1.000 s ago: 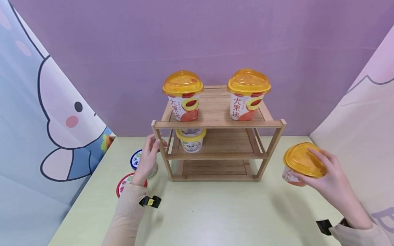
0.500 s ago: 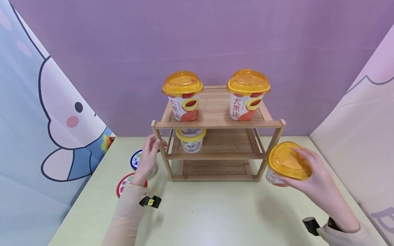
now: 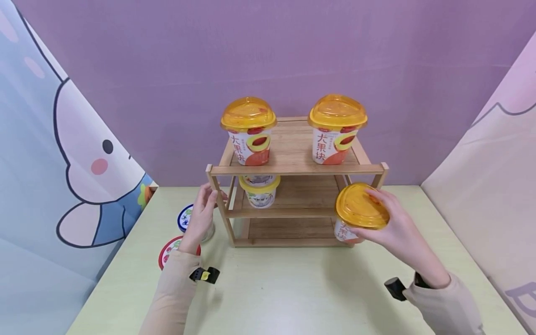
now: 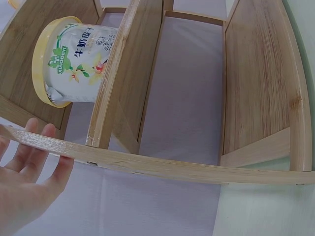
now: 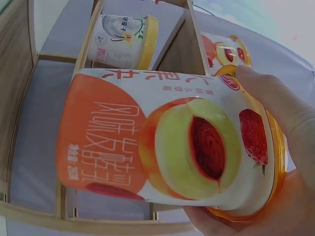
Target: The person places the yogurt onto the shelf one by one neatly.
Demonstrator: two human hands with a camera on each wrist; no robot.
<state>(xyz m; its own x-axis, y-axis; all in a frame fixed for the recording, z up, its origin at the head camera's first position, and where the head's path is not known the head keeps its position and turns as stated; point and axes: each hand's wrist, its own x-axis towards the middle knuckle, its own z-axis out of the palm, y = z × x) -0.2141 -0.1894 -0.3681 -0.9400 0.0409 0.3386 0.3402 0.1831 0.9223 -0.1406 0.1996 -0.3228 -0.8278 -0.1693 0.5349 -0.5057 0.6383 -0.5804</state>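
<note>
My right hand (image 3: 399,225) grips a yogurt cup (image 5: 162,142) around its domed orange lid. The cup is white with peach and strawberry pictures, tilted, and held in front of the right end of the wooden shelf (image 3: 289,212), overlapping its right front post in the head view. My left hand (image 3: 203,209) holds the shelf's left front post (image 4: 133,162), thumb on one side and fingers reaching past it. Two matching yogurt cups, a left one (image 3: 251,144) and a right one (image 3: 335,144), stand on the top tier.
Stacked white tubs with yellow lids (image 3: 260,195) stand at the left of the middle tier. Left of the shelf, a blue-lidded jar (image 3: 184,217) and a red-lidded jar (image 3: 168,251) are partly hidden by my left arm. A purple cloth (image 3: 268,56) hangs behind.
My right hand has carried the yogurt cup leftward from the table's right side to the front of the shelf's right end. My left hand has stayed at the post.
</note>
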